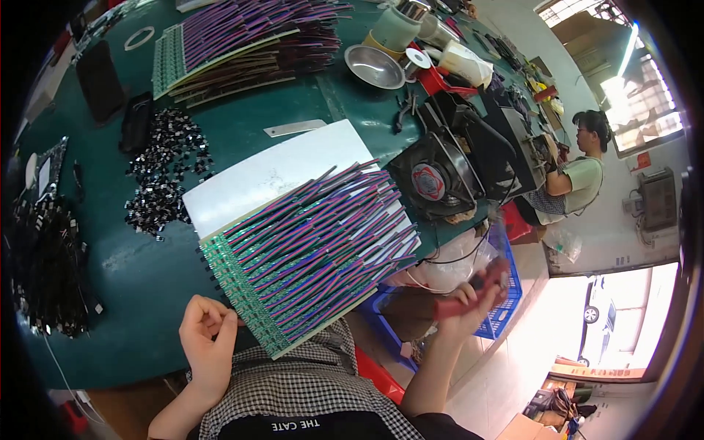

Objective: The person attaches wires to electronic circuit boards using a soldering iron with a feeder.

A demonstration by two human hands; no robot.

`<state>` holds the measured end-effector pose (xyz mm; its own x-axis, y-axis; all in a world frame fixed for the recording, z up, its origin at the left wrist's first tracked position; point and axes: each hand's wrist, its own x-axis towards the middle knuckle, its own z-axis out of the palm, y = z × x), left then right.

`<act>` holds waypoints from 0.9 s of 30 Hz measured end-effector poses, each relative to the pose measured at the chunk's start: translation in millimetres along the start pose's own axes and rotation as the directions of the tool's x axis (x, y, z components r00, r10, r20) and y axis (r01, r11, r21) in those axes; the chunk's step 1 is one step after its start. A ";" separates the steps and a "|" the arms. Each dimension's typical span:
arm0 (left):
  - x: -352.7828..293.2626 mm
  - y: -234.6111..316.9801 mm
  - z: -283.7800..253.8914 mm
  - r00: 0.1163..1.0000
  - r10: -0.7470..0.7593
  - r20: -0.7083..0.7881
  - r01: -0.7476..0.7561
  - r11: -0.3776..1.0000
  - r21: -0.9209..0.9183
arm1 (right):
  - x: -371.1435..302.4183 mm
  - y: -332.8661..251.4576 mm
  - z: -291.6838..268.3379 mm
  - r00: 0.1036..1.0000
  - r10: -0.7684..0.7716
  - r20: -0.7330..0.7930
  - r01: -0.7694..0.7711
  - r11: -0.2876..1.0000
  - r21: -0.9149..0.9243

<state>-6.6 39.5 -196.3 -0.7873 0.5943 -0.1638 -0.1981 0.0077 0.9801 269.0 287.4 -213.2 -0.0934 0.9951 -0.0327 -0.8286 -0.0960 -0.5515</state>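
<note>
A green circuit board panel (246,312), with rows of pink, blue and black wires (315,242) fixed across it, lies tilted at the table's near edge. Its upper part rests over a white board (279,176). Beside the panel's lower left edge is my left hand (207,341), its fingers curled and thumb pressed in. Whatever sits in that pinch, if anything, is too small to name. Off to the right, above a blue crate (506,308), my right hand (469,304) is closed around a red, dark-tipped tool (493,282), smeared by motion; its kind is unclear.
Small black connectors (165,169) lie heaped left of the white board. A fan (433,180) stands right of the panel, with a metal bowl (374,66) behind. More wired panels (249,51) are stacked at the back. Another person (579,172) sits at the far right.
</note>
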 end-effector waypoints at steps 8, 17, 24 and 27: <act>46.5 20.6 -64.2 1.000 0.007 -0.028 0.002 0.955 0.297 | 14.2 -21.8 -23.1 0.917 0.161 0.365 -0.233 0.959 0.162; 82.9 26.0 -86.7 0.981 0.181 0.069 -0.169 0.627 0.761 | -7.4 -29.7 -9.8 0.956 -0.166 0.241 0.201 0.971 -0.129; 105.3 33.4 -92.3 0.934 0.161 0.318 -0.356 0.392 0.848 | -37.2 -34.6 13.7 0.952 -0.134 0.276 0.199 0.955 -0.221; 109.5 48.0 -89.6 0.927 0.046 0.372 -0.368 0.305 0.879 | -56.3 -12.5 44.8 0.961 -0.210 0.182 0.258 0.917 -0.303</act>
<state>-154.6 32.9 -177.3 -0.5219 0.8505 -0.0650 0.7420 0.4903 0.4572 259.9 231.5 -167.0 -0.0160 0.9715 0.2363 -0.6168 0.1764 -0.7671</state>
